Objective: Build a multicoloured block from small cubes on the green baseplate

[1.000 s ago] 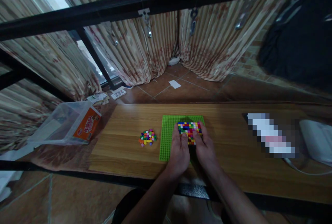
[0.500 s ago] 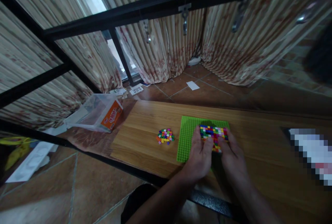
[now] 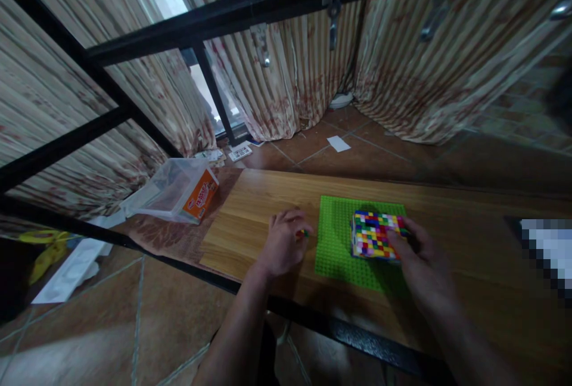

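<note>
A green baseplate (image 3: 339,243) lies on the wooden tabletop (image 3: 250,207). A block of small multicoloured bricks (image 3: 374,234) stands on its right part. My right hand (image 3: 417,258) rests at the block's right edge, fingers touching it. My left hand (image 3: 283,242) is left of the baseplate, over the pile of loose coloured bricks (image 3: 302,233), which it mostly hides. Its fingers are curled down onto the pile; what they grip is hidden.
A clear plastic box with an orange label (image 3: 179,190) lies at the table's left end. Black metal bars (image 3: 250,11) cross overhead and along the near edge. Striped curtains hang behind, above a tiled floor. A blurred item (image 3: 547,249) sits far right.
My left hand left the brick block and moved left onto the loose brick pile. My right hand stayed at the block's right side. The camera swung slightly left.
</note>
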`<state>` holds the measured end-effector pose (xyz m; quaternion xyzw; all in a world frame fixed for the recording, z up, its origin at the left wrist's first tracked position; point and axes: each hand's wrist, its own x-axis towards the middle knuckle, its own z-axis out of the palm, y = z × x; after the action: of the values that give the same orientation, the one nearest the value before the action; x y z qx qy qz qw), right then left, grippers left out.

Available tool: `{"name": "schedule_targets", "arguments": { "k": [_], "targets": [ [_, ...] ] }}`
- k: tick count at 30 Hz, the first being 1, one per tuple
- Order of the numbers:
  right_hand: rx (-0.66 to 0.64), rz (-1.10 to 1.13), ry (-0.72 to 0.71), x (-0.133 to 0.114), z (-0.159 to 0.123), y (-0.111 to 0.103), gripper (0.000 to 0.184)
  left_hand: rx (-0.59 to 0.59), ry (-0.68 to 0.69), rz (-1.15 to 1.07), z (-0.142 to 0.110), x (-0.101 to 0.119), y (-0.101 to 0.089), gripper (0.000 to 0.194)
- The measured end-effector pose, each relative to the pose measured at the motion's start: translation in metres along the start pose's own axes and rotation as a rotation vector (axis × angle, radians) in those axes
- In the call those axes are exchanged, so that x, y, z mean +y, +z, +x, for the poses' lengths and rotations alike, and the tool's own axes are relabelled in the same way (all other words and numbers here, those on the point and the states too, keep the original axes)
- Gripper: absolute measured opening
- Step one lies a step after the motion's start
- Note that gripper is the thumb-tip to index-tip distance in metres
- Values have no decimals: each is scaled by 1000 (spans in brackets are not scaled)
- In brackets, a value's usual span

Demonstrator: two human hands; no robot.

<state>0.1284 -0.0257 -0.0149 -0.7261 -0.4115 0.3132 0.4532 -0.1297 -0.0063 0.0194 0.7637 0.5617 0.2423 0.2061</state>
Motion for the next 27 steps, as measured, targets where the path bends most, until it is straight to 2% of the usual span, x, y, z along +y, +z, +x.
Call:
{"name": "schedule_targets", "arguments": {
  "k": [7,13,17,20,23,27],
  "targets": [
    [-18,-47,2,-1,3,-3,73,3,3,146,-7,-7,12,21],
    [-30,-40,17,-5,2,-2,71,31,35,152,-5,-4,8,17],
    [-43,5,9,-11,-1,-2,68,96,108,61,-3,14,14,15],
    [-43,51,-22,-11,-1,-2,67,39,184,-66,-5,33,25,15],
    [-54,79,-56,-7,0,-2,65,-8,200,-143,-7,47,37,16],
    [-78,109,-76,1,3,-1,63,12,181,-172,-6,55,43,11]
  ]
}}
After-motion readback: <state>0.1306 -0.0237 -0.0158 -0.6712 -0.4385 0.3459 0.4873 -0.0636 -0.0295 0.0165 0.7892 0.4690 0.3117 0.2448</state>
